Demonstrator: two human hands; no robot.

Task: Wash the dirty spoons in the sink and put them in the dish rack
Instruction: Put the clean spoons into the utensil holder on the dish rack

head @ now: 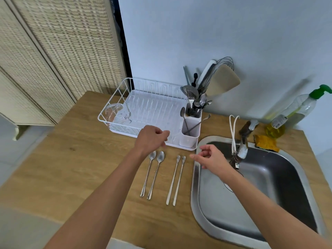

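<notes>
1. Four spoons lie on the wooden counter (pixel 80 168), long axes nearly parallel, bowls toward the dish rack (pixel 143 108), handle ends toward the person.
2. Two pairs: a round-bowled pair, left spoon (pixel 147 175) and its neighbour (pixel 156 174), and a slimmer narrow-bowled pair, third spoon (pixel 172 179) and fourth spoon (pixel 179 180). Spoons within a pair lie just beside each other; a gap separates the pairs.
3. All four lean slightly, bowl ends angled right of handle ends.
4. Left hand (pixel 150 139) hovers above the bowls of the round pair, fingers loosely curled, holding nothing; it overlaps the rack's front edge in view.
5. Right hand (pixel 210 158) hangs over the left rim of the sink (pixel 195 177), fingers relaxed and partly spread, empty. Index tip points toward the slim pair, near but apart from it.
6. The slim pair lies between the two hands; the round pair just under and toward the person from the left hand.
7. Past the left hand: one white rack with one clear glass item (pixel 117 113) in its left end.
8. White cutlery caddy (pixel 190 131) on the rack's right end, between and beyond both hands, holds two utensils in its front compartment; the rear one is crowded, count unclear.
9. Right of the right hand: one faucet (pixel 241 150), one orange sponge (pixel 265 142), one soap bottle (pixel 294 112).
</notes>
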